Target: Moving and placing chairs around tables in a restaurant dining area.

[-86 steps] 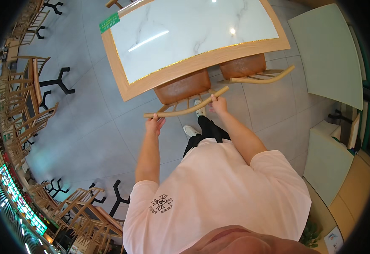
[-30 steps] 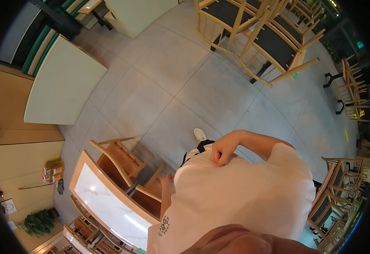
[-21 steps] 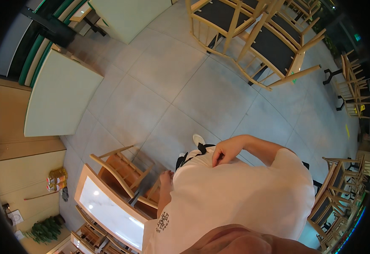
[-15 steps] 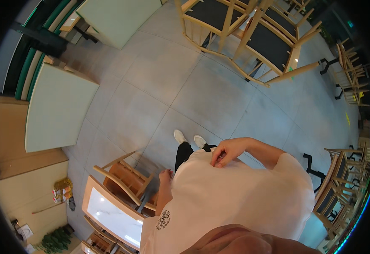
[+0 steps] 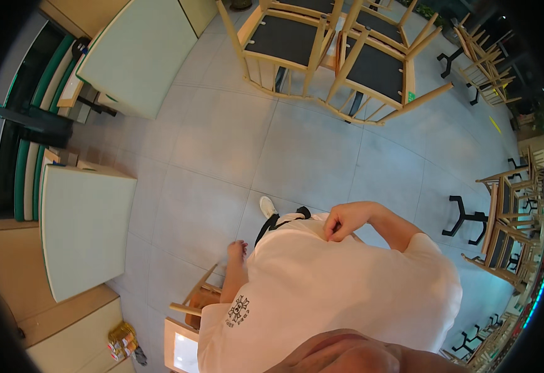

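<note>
My right hand (image 5: 349, 220) is raised in front of my belly, its fingers pinched together on the front of my white T-shirt (image 5: 346, 280). At my left side hangs my left hand (image 5: 237, 249), its fingers loosely bent and slightly apart, with nothing visible in it. Just below that hand is a wooden chair (image 5: 198, 301), partly hidden by my arm and shirt. One white shoe (image 5: 267, 206) shows on the floor ahead of my body; the other foot is mostly covered by the shirt and dark trousers.
Grey floor tiles (image 5: 209, 146) spread ahead. Upturned wooden chairs (image 5: 371, 65) stand at the far side, and more stacked chairs (image 5: 502, 217) line the right. Pale partitions (image 5: 88, 230) rise on the left. Yellow-topped packages (image 5: 121, 340) and a white-topped table (image 5: 185, 351) are at lower left.
I have moved forward: the left partition, chair and table have slid down the picture. One foot has gone back under the shirt. My right hand stays at the shirt front.
</note>
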`<state>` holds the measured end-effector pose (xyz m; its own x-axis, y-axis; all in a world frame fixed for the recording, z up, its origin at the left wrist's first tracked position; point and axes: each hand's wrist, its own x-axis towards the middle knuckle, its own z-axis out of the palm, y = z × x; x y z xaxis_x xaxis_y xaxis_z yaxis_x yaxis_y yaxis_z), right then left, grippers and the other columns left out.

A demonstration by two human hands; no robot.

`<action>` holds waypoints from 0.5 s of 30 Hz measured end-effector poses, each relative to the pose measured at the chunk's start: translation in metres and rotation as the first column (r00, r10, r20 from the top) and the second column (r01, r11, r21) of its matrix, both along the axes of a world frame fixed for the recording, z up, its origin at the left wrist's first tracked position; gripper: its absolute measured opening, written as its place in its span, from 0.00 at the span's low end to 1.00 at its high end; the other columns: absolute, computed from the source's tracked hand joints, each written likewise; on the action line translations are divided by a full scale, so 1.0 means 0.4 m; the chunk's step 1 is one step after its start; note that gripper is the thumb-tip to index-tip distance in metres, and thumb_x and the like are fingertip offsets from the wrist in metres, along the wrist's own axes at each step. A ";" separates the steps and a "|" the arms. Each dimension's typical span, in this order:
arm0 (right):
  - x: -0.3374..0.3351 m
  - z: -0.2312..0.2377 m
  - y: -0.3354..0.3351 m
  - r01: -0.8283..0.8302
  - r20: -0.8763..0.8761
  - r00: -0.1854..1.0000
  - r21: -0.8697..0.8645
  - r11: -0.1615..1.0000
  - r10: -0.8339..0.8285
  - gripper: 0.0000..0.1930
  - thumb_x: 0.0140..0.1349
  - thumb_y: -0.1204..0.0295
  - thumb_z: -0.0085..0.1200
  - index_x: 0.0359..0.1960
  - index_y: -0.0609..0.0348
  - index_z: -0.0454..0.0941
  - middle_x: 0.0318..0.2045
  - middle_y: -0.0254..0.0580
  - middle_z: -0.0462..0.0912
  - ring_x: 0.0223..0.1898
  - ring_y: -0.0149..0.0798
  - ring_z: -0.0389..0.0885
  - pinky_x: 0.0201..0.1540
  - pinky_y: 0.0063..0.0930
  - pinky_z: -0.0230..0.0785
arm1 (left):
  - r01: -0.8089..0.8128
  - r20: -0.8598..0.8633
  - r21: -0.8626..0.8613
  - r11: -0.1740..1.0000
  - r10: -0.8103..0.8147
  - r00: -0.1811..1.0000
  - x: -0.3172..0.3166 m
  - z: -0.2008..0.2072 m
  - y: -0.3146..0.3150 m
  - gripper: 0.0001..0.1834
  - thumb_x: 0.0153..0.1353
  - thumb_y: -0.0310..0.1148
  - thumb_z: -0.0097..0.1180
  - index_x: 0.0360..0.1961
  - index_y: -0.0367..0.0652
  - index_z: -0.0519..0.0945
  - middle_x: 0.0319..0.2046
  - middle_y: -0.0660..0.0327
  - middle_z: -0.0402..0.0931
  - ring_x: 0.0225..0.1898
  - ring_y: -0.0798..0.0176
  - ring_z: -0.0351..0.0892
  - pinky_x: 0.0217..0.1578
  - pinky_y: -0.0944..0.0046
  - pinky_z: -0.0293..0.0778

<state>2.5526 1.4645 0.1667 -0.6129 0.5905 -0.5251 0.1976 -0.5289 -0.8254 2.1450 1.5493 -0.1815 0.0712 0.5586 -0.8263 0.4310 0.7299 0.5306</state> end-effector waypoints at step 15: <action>-0.117 0.059 0.209 0.042 0.274 0.941 0.494 0.868 -0.202 0.05 0.48 0.70 0.53 0.26 0.56 0.74 0.25 0.34 0.76 0.28 0.36 0.73 0.29 0.28 0.63 | -0.067 -0.012 -0.204 0.977 0.066 0.998 0.045 0.070 0.318 0.06 0.53 0.28 0.47 0.33 0.41 0.71 0.20 0.62 0.73 0.12 0.72 0.62 0.08 0.74 0.53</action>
<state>2.5060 1.5482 0.1903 -0.3743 0.8742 -0.3094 0.4417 -0.1253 -0.8884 2.1630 1.6765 -0.1537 0.0353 0.3816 -0.9237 0.3797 0.8498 0.3656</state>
